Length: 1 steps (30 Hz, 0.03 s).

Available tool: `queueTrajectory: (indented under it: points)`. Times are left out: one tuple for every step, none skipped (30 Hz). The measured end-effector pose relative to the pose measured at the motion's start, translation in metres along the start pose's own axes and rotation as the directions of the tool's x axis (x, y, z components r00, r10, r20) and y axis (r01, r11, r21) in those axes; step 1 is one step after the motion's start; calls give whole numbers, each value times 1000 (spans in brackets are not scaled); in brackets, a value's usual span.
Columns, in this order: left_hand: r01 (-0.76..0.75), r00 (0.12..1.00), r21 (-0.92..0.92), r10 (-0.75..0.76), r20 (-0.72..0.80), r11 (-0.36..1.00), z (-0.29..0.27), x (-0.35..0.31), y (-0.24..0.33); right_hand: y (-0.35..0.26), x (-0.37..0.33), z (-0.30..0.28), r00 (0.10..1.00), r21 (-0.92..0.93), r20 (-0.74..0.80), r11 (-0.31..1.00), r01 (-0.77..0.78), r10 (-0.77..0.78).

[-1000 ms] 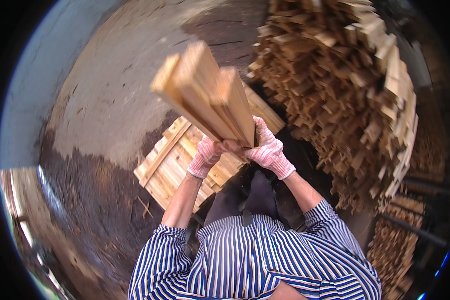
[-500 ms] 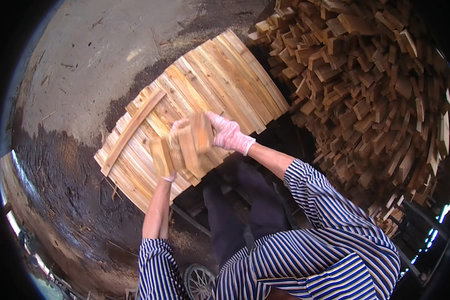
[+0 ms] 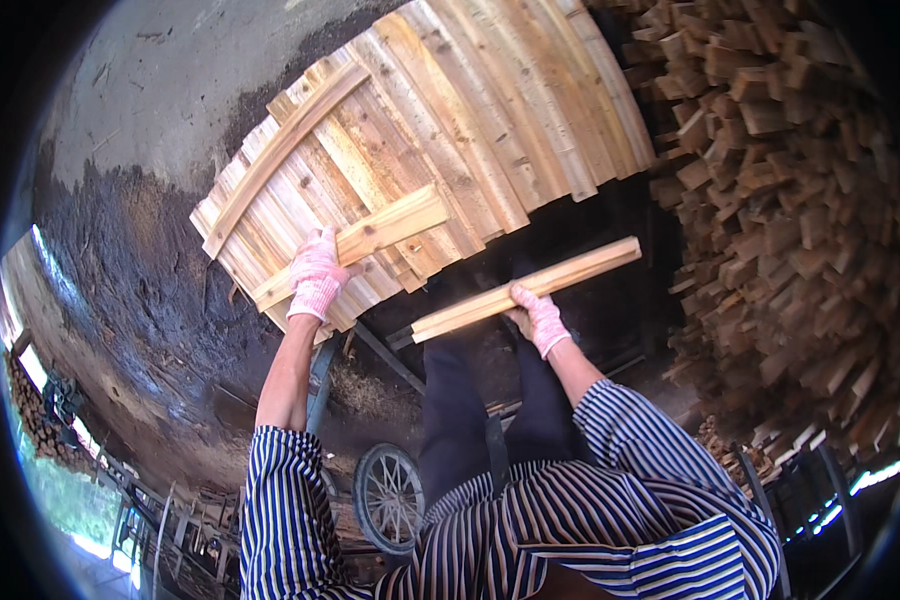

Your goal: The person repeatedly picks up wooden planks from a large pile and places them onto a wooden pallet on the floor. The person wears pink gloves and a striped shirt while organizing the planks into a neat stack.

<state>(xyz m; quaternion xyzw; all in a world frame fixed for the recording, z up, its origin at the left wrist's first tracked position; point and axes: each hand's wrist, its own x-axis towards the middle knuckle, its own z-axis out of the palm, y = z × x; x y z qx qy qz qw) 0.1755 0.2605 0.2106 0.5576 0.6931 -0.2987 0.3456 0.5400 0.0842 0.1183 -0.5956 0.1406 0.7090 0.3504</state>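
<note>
My left hand [image 3: 318, 272], in a pink-white knit glove, grips a short wooden board [image 3: 395, 222] near its left end. That board lies crosswise on a layer of side-by-side wooden slats [image 3: 500, 110]. Off the near edge of the layer, my right hand [image 3: 540, 316], gloved alike, is closed round a bundle of wooden strips [image 3: 580, 266]. There look to be two strips, held together in front of my legs and tilted up to the right. Both hands' fingers are partly hidden by the wood.
Another narrow strip [image 3: 285, 150] lies across the slats at the left. A tall, blurred heap of cut wood pieces [image 3: 770, 200] rises at the right. Beside my legs stands a spoked wheel [image 3: 388, 498]. Dark debris [image 3: 130, 250] covers the ground at the left.
My hands were together over the slats with wood pieces between them. They have parted: the left is lower left on the board, the right has swung right with the strips. The view has shifted.
</note>
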Motion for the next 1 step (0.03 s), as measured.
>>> queueTrajectory:
  points:
    - [44,998,48,-46,50,998,12,7,-5,20,8,-3,997,-11,-71,1000,-14,14]
